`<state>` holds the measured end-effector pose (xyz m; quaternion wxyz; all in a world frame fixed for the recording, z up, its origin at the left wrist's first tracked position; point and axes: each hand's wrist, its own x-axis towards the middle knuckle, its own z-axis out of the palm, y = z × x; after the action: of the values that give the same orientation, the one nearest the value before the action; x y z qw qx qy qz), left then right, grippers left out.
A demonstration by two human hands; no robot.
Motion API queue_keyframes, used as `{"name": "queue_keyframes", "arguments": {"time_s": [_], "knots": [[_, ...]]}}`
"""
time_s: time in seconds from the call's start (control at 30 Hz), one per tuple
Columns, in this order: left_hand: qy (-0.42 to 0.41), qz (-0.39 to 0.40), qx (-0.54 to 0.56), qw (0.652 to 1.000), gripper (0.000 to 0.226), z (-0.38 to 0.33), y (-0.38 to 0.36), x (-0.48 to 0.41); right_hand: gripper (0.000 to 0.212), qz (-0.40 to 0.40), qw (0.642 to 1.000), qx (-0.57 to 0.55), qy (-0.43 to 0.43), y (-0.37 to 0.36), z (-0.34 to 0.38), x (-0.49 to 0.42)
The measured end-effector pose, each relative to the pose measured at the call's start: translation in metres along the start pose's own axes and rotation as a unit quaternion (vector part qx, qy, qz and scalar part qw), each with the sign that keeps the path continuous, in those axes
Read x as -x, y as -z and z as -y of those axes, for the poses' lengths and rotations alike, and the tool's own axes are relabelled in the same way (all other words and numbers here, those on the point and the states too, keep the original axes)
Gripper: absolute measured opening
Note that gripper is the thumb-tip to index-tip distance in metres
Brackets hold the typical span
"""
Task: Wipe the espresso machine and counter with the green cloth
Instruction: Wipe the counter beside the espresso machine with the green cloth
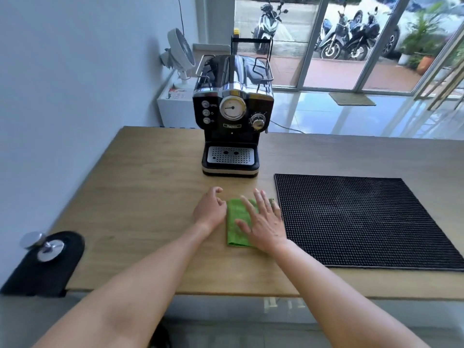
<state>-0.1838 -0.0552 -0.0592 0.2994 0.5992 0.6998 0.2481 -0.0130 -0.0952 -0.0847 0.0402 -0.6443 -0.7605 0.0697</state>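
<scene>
We see the cloth (237,239) folded into a narrow green strip, lying flat on the counter (150,209) in the lower middle of the frame, just below the machine (232,109) and just left of the mat (364,222).

The right hand (263,223) lies palm down on the cloth with its fingers straight and spread. It covers the cloth's right half and presses it to the wood.

The left hand (209,209) sits at the cloth's upper left edge with its fingers curled in towards the thumb. Its fingertips meet the edge of the cloth, but we cannot tell whether they pinch it or only touch it.

The machine stands upright above the hands, black and chrome, with a round gauge on its front. Its perforated drip tray (229,155) faces us.

The mat is black and ribbed, and it fills the right side of the counter.

At the lower left corner a metal tamper (47,247) stands on a black pad (37,275) that hangs over the counter's edge.

In the upper left, behind the machine, a white fan (179,54) stands on a white cabinet (175,106).

At the top right, motorbikes (346,36) are parked beyond the glass.
</scene>
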Motion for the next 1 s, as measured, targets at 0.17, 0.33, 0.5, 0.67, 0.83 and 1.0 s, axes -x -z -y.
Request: {"name": "queue_keyframes", "arguments": {"time_s": [0.17, 0.33, 0.5, 0.67, 0.83, 1.0], "knots": [[0.004, -0.072, -0.190, 0.979, 0.047, 0.062, 0.036, -0.003, 0.079, 0.075, 0.996, 0.010, -0.039, -0.015, 0.007, -0.005], [0.089, -0.083, -0.289, 0.950, 0.060, 0.130, 0.069, 0.009, 0.080, 0.080, 0.987, 0.006, -0.140, -0.007, 0.020, -0.051], [0.066, -0.087, -0.299, 0.948, 0.058, 0.160, 0.078, 0.021, 0.078, 0.101, 0.993, 0.002, -0.060, -0.022, 0.098, -0.071], [0.071, -0.088, -0.303, 0.946, 0.056, 0.161, 0.077, 0.019, 0.073, 0.125, 0.983, 0.022, 0.132, -0.037, 0.158, -0.001], [0.057, -0.083, -0.289, 0.952, 0.057, 0.163, 0.078, 0.022, 0.066, 0.109, 0.982, 0.041, 0.151, -0.029, 0.091, 0.038], [0.055, -0.082, -0.283, 0.954, 0.057, 0.162, 0.080, 0.023, 0.069, 0.086, 0.990, 0.031, -0.111, -0.020, 0.070, -0.022]]}}
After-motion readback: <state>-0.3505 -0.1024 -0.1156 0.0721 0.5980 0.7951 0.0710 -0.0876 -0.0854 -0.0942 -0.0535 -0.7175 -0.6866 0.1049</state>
